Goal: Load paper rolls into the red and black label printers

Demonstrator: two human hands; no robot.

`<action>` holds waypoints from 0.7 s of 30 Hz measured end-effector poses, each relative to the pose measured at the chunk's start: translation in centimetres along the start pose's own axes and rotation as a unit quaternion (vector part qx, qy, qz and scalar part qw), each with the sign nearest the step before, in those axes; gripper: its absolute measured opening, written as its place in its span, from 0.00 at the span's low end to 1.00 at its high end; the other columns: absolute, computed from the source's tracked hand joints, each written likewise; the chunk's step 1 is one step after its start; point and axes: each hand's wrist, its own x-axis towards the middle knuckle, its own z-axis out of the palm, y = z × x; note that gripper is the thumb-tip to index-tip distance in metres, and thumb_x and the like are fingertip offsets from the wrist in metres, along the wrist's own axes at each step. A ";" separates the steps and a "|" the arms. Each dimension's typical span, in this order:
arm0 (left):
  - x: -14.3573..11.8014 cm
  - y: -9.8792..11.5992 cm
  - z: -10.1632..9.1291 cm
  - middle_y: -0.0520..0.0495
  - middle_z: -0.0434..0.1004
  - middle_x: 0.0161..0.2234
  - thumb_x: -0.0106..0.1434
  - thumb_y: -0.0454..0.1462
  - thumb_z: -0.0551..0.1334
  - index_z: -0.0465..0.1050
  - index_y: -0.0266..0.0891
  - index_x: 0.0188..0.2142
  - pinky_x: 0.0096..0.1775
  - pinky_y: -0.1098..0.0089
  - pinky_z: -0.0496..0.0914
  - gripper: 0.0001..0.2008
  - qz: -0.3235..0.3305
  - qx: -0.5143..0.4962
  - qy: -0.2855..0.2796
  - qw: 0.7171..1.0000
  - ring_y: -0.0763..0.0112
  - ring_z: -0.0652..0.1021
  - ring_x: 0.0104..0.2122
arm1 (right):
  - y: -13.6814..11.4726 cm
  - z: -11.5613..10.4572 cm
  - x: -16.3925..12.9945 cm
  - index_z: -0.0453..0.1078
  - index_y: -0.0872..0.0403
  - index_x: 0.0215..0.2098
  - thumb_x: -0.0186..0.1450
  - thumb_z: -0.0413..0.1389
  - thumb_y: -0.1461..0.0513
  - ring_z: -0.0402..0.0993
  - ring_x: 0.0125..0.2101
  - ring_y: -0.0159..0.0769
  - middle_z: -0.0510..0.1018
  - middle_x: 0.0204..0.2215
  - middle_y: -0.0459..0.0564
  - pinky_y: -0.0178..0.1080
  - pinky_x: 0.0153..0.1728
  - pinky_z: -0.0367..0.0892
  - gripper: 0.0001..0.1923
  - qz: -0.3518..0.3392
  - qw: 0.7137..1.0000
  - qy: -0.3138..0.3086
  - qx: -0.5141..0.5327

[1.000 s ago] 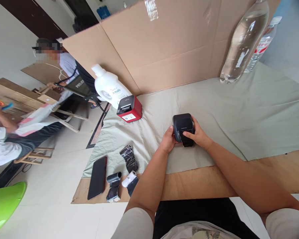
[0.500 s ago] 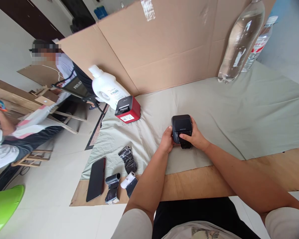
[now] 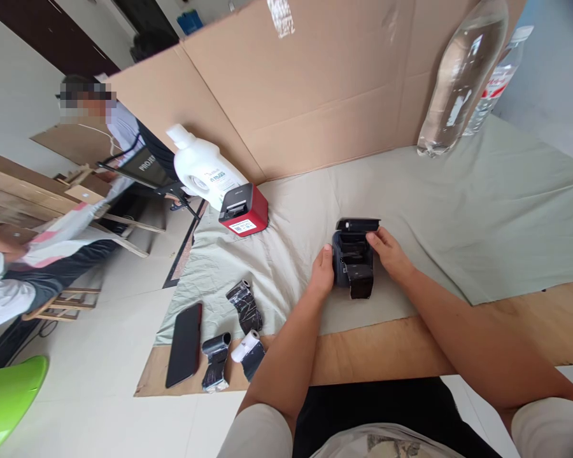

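A small black portable receipt printer (image 3: 338,257) lies on the cloth in front of me. Its lid (image 3: 360,224) is swung up, baring the dark paper compartment. Out of the front hangs a strip of black paper (image 3: 361,287). My left hand (image 3: 323,272) grips the printer's left side, thumb along the edge. At the upper right, my right hand (image 3: 390,253) has its thumb and fingers closed on the printer's edge by the raised lid; the far fingertips are partly hidden.
Left on the table are a black phone (image 3: 184,345) and several small paper rolls (image 3: 216,359) with black tails. Behind them stand a red-and-black printer (image 3: 251,210) and a white jug (image 3: 205,166). A cardboard wall (image 3: 325,95) closes the back; bottles (image 3: 458,89) stand back right. Two people sit left.
The printer's lid has gone from closed to raised, and the black strip now hangs farther forward. My right hand has moved from the printer's front to its upper right edge.
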 end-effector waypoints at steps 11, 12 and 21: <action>-0.6 1.8 -0.4 0.44 0.75 0.28 0.70 0.51 0.50 0.67 0.40 0.25 0.37 0.65 0.65 0.23 0.007 0.360 0.059 0.931 0.61 0.75 0.33 | -0.5 -0.2 0.2 0.54 0.50 0.20 0.65 0.45 0.40 0.56 0.23 0.32 0.60 0.17 0.43 0.37 0.27 0.53 0.28 -0.015 0.951 0.037 -0.306; -0.5 1.8 -0.5 0.44 0.76 0.30 0.70 0.50 0.52 0.68 0.40 0.26 0.38 0.65 0.66 0.21 0.006 0.366 0.064 0.928 0.61 0.76 0.34 | -0.7 0.0 0.2 0.55 0.50 0.20 0.66 0.45 0.41 0.57 0.23 0.33 0.61 0.17 0.43 0.37 0.27 0.53 0.27 -0.010 0.942 0.030 -0.334; -1.5 3.3 0.6 0.45 0.81 0.42 0.62 0.29 0.60 0.77 0.41 0.41 0.53 0.59 0.67 0.10 0.224 0.436 0.029 0.871 0.59 0.73 0.48 | -0.9 0.7 0.3 0.63 0.51 0.24 0.71 0.44 0.50 0.65 0.28 0.36 0.75 0.26 0.50 0.37 0.28 0.49 0.22 -0.018 0.886 0.009 -0.463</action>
